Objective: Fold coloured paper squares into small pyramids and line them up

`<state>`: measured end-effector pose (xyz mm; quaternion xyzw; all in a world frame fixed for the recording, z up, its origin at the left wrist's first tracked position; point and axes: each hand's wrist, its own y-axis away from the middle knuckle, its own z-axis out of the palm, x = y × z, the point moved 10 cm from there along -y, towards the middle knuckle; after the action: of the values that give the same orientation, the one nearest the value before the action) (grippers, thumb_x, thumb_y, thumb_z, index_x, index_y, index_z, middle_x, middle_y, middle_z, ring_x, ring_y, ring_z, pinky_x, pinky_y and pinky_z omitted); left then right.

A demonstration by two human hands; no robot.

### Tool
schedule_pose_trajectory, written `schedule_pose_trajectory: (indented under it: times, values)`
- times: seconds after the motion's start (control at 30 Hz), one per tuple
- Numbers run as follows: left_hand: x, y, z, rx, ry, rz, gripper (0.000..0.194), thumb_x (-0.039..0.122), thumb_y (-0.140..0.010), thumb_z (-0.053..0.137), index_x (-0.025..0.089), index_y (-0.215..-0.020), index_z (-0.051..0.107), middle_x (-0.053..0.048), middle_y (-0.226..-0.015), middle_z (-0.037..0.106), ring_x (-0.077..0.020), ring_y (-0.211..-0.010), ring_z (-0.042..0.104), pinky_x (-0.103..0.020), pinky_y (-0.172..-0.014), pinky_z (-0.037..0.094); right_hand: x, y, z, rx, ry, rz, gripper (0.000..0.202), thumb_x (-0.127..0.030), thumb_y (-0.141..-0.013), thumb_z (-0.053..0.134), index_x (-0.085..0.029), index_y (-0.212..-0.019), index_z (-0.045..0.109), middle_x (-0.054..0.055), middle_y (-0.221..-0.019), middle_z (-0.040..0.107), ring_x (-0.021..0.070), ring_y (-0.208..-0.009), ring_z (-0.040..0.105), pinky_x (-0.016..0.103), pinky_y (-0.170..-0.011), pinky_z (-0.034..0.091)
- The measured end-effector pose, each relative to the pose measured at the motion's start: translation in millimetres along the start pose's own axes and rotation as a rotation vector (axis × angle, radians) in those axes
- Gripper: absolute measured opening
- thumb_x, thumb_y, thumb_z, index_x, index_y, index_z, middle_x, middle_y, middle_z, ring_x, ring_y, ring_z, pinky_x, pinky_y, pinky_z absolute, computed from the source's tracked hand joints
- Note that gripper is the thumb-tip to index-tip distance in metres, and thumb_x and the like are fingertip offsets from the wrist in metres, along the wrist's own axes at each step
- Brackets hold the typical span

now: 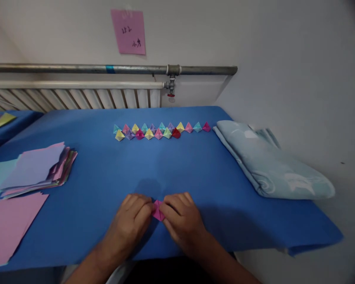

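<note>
A small piece of folded magenta origami paper is held between my two hands above the near part of the blue table cover. My left hand pinches its left side, fingers curled. On the opposite side my right hand grips the paper between thumb and fingers. A crease runs down its visible middle; the fingertips hide its edges. Farther back, several finished folded paper pieces in yellow, pink, green, purple, blue and red stand in two rows.
Stacked coloured paper sheets and pink sheets lie at the left. A folded light-blue patterned cloth rests at the right by the wall. Behind the table are a radiator, a metal pipe and a pink note.
</note>
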<state>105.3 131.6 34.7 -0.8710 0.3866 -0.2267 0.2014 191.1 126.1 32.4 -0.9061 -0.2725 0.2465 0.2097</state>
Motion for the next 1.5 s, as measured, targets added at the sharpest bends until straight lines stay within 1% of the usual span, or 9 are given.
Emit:
schedule_pose_trajectory:
  times: [0.13,0.27,0.4,0.6,0.8,0.93,1.1,1.27,1.5]
  values:
    - [10,13,10.5,0.009,-0.086,0.070,0.013,0.009,-0.090,0.047,0.012,-0.093,0.060,-0.008,-0.092,0.066,-0.0192,-0.086,0.057,-0.035,-0.078,0.046,-2,12,9,-0.009,0.061,-0.027,0.013,-0.015,-0.090,0.050,-0.019,-0.091,0.063,0.002,-0.083,0.064,0.0158,-0.077,0.051,0.033,-0.071,0.033]
    - [12,23,17.1,-0.076,-0.076,0.039,0.022,0.009,-0.091,0.040,0.011,-0.099,0.061,-0.009,-0.096,0.067,-0.0203,-0.090,0.059,-0.037,-0.082,0.046,-3,25,24,-0.184,0.056,-0.002,0.018,-0.019,-0.089,0.054,-0.019,-0.106,0.060,0.003,-0.097,0.066,0.0180,-0.090,0.052,0.035,-0.079,0.033]
    - [13,34,15.1,-0.087,-0.078,0.006,0.025,0.011,-0.091,0.043,0.014,-0.107,0.062,-0.009,-0.103,0.067,-0.0232,-0.097,0.059,-0.040,-0.084,0.046,-4,31,22,-0.277,0.020,0.035,0.023,-0.019,-0.092,0.048,-0.020,-0.113,0.057,0.004,-0.111,0.064,0.0210,-0.100,0.050,0.038,-0.084,0.032]
    - [8,47,20.5,-0.119,-0.031,-0.042,0.024,0.011,-0.090,0.046,0.014,-0.108,0.061,-0.008,-0.103,0.067,-0.0220,-0.096,0.061,-0.042,-0.087,0.046,-2,34,15,-0.206,-0.025,0.092,0.020,-0.018,-0.094,0.044,-0.020,-0.109,0.057,0.003,-0.111,0.066,0.0204,-0.098,0.051,0.038,-0.083,0.033]
    - [5,44,16.8,-0.095,0.008,-0.079,0.021,0.011,-0.090,0.048,0.016,-0.103,0.063,-0.007,-0.102,0.068,-0.0201,-0.095,0.061,-0.040,-0.088,0.047,3,33,16,-0.174,-0.086,0.162,0.018,-0.014,-0.092,0.047,-0.021,-0.101,0.060,0.002,-0.104,0.067,0.0180,-0.094,0.054,0.035,-0.081,0.035]
    - [2,41,13.7,-0.078,0.022,-0.107,0.020,0.012,-0.090,0.048,0.017,-0.101,0.064,-0.006,-0.099,0.067,-0.0195,-0.092,0.060,-0.039,-0.085,0.046,9,30,14,-0.172,-0.127,0.232,0.013,-0.016,-0.092,0.049,-0.021,-0.094,0.061,0.002,-0.096,0.067,0.0179,-0.089,0.055,0.034,-0.078,0.038]
    - [-10,42,20.1,-0.115,0.091,-0.228,0.017,0.020,-0.092,0.048,0.021,-0.100,0.063,-0.005,-0.098,0.064,-0.0208,-0.092,0.057,-0.039,-0.080,0.044,17,29,12,-0.151,-0.169,0.332,0.011,-0.017,-0.091,0.052,-0.021,-0.087,0.061,0.003,-0.097,0.065,0.0176,-0.089,0.055,0.034,-0.077,0.039]
    - [-20,43,24.1,-0.105,0.153,-0.368,0.015,0.025,-0.091,0.047,0.021,-0.090,0.062,-0.005,-0.092,0.062,-0.0214,-0.086,0.055,-0.038,-0.072,0.041,25,31,16,-0.137,-0.224,0.398,0.008,-0.014,-0.087,0.056,-0.021,-0.085,0.060,0.003,-0.100,0.065,0.0191,-0.092,0.055,0.036,-0.078,0.038]
    - [-26,40,23.4,-0.066,0.164,-0.441,0.015,0.023,-0.089,0.048,0.020,-0.081,0.060,-0.005,-0.089,0.062,-0.0216,-0.083,0.055,-0.038,-0.070,0.041,30,31,18,-0.136,-0.201,0.448,0.009,-0.019,-0.088,0.055,-0.021,-0.080,0.060,0.004,-0.101,0.065,0.0203,-0.094,0.056,0.037,-0.079,0.039]
